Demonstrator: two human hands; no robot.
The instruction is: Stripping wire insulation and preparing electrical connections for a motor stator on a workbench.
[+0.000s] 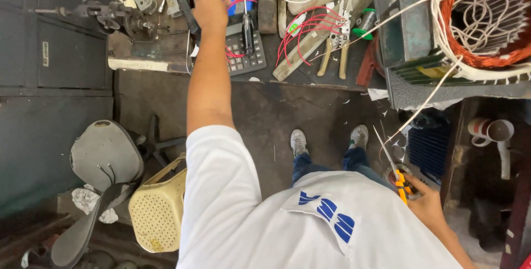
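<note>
Person is standing at a super cluttered dark bench [166, 53], left hand [210, 6] stretching out over it and gripping a black rod-like tool [182, 0] beside the calculator [243, 47] (red wires [307, 25] and pliers [337, 31] lying nearby). Right hand [423, 200] is hanging low, clutching yellow-handled scissors [398, 177]. A stool [157, 205] is sitting on the grimy concrete floor [265, 114]
</note>
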